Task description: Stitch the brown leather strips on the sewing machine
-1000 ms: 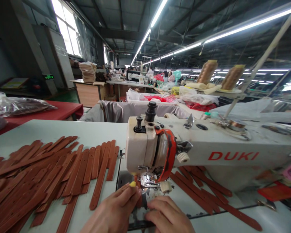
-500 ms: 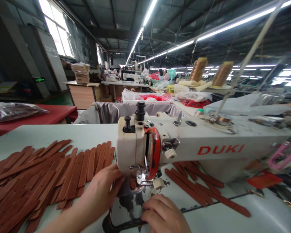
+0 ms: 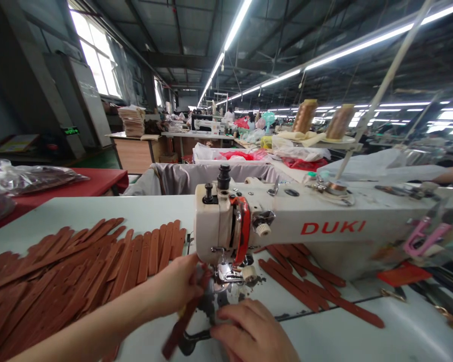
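Note:
A white DUKI sewing machine [image 3: 324,226] stands on the pale table [image 3: 98,208]. My left hand [image 3: 177,286] reaches in from the left and grips a brown leather strap [image 3: 181,327] just behind the presser foot [image 3: 228,274]; the strap trails toward the table's front edge. My right hand [image 3: 249,329] lies knuckles up on the machine bed in front of the needle, fingers curled down on the strap's near part. A wide pile of brown leather straps [image 3: 60,271] is spread to the left of my left hand.
Several sewn straps [image 3: 309,286] lie behind the needle under the machine arm. Two thread cones [image 3: 320,118] stand behind the machine. Pink snips [image 3: 423,236] and a red piece [image 3: 402,274] sit at the right. Grey fabric bins [image 3: 196,176], a red table [image 3: 79,181] and more workstations stand beyond.
My left hand has moved from in front of the needle to behind the presser foot and closed on the strap, drawing it out to the left. My right hand has stayed on the bed.

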The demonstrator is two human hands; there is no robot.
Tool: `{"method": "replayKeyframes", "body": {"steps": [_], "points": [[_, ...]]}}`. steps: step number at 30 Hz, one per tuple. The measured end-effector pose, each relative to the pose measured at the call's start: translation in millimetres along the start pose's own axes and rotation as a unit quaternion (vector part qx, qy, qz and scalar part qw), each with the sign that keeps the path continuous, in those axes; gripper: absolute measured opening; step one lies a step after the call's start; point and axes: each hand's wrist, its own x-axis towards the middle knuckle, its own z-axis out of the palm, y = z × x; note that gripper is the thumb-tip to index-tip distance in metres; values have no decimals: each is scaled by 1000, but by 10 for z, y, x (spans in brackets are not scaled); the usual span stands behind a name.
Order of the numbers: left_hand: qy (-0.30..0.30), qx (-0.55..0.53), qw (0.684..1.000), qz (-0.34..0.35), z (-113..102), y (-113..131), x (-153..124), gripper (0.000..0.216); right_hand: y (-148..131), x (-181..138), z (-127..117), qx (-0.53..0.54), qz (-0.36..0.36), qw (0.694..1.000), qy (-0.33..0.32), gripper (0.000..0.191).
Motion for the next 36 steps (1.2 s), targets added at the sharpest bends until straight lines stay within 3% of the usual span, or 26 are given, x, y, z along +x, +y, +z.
{"method": "replayKeyframes", "body": {"steps": [3,6,9,13,17,21,23,24,26,27,29,31,36], "points": [[-62,-64,995,-48,238,-59,-82,19,-66,13,62,6,-3,999,-36,16],[-21,-107,993,-42,415,-92,-90,19,-42,-2,86,14,-8,993,-113,17],[11,-136,991,-12,437,-118,-79,24,12,30,7,7,-31,986,-162,5],[-5,-169,985,-28,368,-166,-66,37,40,131,-128,-4,-65,989,-137,9],[27,-107,994,-17,339,-160,-65,30,72,177,-101,6,-94,988,-124,27],[114,37,990,76,324,-178,-179,6,140,141,36,-20,-101,987,-127,32],[143,139,963,183,331,-230,-264,12,164,113,89,-34,-100,988,-109,34],[153,202,933,255,340,-257,-300,22,170,100,108,-35,-97,989,-103,35],[177,321,844,391,365,-288,-340,40,173,74,132,-31,-88,991,-95,38],[188,361,803,435,377,-287,-343,44,172,60,141,-30,-82,992,-90,38],[221,378,762,478,391,-264,-326,44,171,32,156,-28,-74,994,-79,39],[222,367,764,482,390,-247,-303,42,175,6,168,-24,-66,995,-75,38],[158,352,827,409,367,-371,-316,49,209,-35,212,-22,-55,996,-62,38]]}}
